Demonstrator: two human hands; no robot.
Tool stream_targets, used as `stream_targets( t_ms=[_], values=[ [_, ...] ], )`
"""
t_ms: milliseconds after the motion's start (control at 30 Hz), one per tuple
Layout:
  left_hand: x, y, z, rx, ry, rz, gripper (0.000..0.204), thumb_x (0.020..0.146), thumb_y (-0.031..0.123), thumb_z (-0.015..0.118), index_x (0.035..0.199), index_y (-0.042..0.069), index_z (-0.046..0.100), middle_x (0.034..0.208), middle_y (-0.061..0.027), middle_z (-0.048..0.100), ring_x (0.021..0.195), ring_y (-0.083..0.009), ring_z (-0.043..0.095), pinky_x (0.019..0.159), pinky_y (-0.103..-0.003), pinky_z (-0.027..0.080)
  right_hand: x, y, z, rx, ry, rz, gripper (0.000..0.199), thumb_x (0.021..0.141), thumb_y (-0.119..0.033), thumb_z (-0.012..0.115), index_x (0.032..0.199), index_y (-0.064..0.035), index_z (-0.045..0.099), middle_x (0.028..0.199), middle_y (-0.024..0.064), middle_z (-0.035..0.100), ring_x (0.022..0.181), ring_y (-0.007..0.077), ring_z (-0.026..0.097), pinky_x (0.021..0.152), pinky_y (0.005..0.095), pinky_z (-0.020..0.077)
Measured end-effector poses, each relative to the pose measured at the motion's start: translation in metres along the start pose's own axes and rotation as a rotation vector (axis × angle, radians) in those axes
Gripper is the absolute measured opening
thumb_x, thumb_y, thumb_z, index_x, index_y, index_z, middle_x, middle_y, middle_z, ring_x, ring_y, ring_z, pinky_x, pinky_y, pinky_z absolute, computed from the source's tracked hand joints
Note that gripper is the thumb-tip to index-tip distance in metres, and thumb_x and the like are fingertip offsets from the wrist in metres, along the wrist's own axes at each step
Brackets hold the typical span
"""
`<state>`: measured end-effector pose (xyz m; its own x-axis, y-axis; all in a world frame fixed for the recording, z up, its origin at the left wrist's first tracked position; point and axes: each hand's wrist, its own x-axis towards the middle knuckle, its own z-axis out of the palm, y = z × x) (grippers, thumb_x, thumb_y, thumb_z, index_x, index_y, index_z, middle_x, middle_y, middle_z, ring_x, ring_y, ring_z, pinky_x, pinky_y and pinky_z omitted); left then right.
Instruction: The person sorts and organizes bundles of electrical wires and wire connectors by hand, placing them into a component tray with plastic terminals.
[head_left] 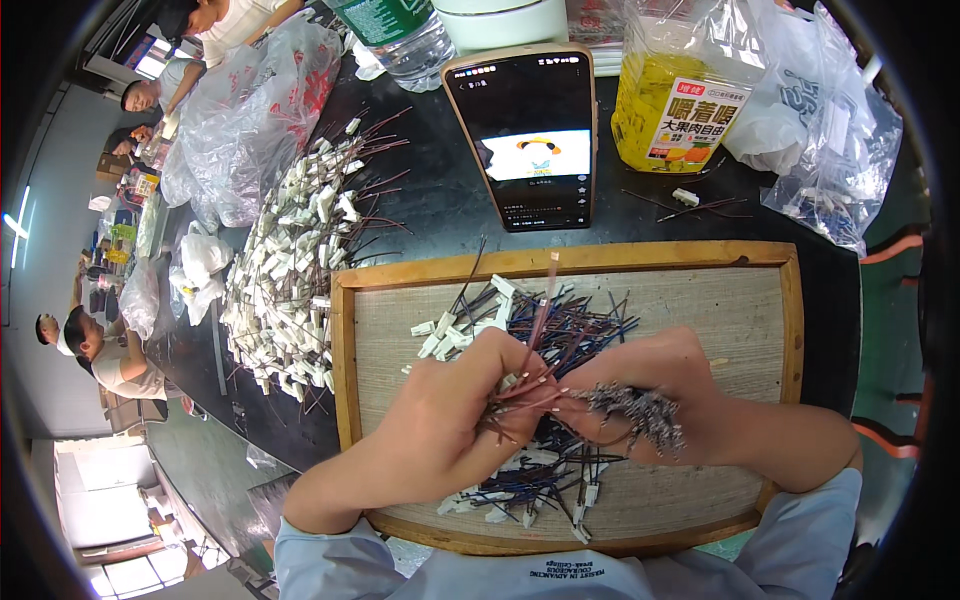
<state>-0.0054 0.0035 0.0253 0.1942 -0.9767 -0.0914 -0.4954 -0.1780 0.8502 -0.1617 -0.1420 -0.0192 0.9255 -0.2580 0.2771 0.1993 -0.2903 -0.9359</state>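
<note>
Close together over the tray's [650, 254] middle, the left hand [435, 415] and right hand [665, 375] each grip wires [528, 398], which probably want a snug, gentle hold, keeping the grey tips [650, 418] even and unbent.

Ahead on your right, big dark Chinese characters fill the label [697, 122] on the yellow-filled container [632, 125]. Small pale text lines your phone [540, 195] screen, top and bottom. Your shirt [470, 578] carries dark Latin capitals. Red print, too creased to read, marks the clear plastic bag [255, 110] on your left.
</note>
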Motion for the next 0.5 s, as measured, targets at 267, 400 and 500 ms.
stream_targets(
  t_ms=[267,400,500],
  values=[
    [-0.001,-0.013,-0.006,-0.135,0.216,0.044,0.012,0.083,0.002,0.06,0.092,0.002,0.052,0.077,-0.008,0.064,0.066,-0.0128,0.064,0.061,-0.025,0.049,0.0,0.003,0.003,0.031,0.134,-0.002,0.015,0.076,-0.007,0.072,0.088,-0.0014,0.065,0.074,0.0107,0.066,0.063,0.0163,0.065,0.056,0.0256,0.0486],
    [0.0,-0.015,-0.02,-0.11,0.198,-0.015,0.01,0.085,0.002,0.058,0.093,0.001,0.052,0.069,-0.0021,0.059,0.062,-0.0037,0.053,0.057,-0.019,0.042,-0.001,-0.001,0.004,0.07,0.226,0.164,0.012,0.08,-0.006,0.071,0.087,0.0005,0.065,0.072,0.0104,0.066,0.062,0.0115,0.063,0.054,0.0232,0.0462],
    [0.003,-0.011,-0.023,-0.187,0.088,-0.102,0.007,0.088,0.005,0.053,0.093,0.0,0.055,0.072,-0.0001,0.056,0.059,-0.0024,0.047,0.052,-0.017,0.036,0.001,-0.005,0.005,0.059,0.255,0.184,0.01,0.081,-0.007,0.07,0.087,-0.0001,0.065,0.067,0.0054,0.063,0.059,0.0077,0.059,0.052,0.0214,0.0433]
  ],
)
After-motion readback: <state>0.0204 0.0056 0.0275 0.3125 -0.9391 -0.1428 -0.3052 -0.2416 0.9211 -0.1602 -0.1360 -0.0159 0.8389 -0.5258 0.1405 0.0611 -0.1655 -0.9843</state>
